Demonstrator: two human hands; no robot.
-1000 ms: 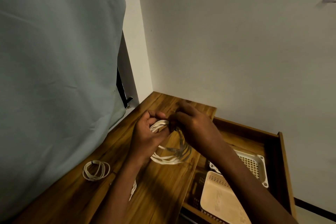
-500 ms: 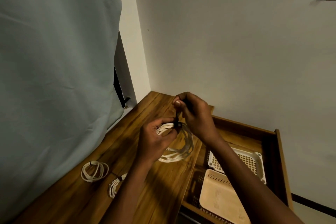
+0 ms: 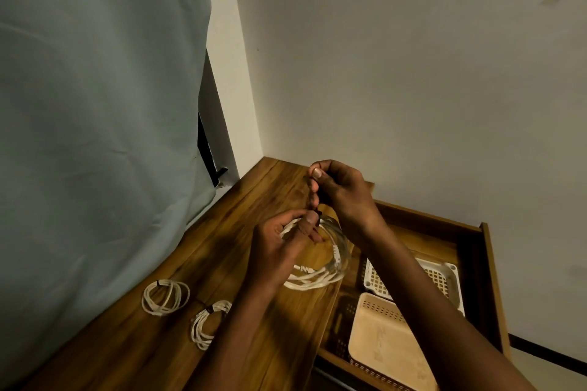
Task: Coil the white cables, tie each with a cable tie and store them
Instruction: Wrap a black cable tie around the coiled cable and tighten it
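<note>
Wooden tabletop (image 3: 260, 320): lies under both hands and runs toward the corner of the wall beyond them
Curtain (image 3: 95, 136): pale grey-green cloth hanging well to the left of the left hand, its lower edge meeting the tabletop
Open drawer (image 3: 486, 267): wooden, below and to the right of the right forearm
Beige basket (image 3: 378, 346): inside the drawer, under the right forearm, nearer the person
White basket (image 3: 438, 276): perforated, inside the drawer, just beyond the beige one, partly hidden by the right forearm
Left hand (image 3: 279, 251): fingers curled round the top of the white cable coil, thumb pressed on the bundle beside the tie
Right hand (image 3: 340, 190): raised just above the left hand, thumb and forefinger pinching the free end of the tie
White cable coil (image 3: 317, 276): held by the left hand, its loop hanging to the tabletop at the drawer edge, one plug end visible inside the loop
Two tied coils: one (image 3: 165, 297) well left of the left forearm, the other (image 3: 208, 324) just beside that forearm, each with a dark band
Cable tie (image 3: 317, 216): dark, thin, running from the held coil up into the right hand, largely hidden by the fingers
</note>
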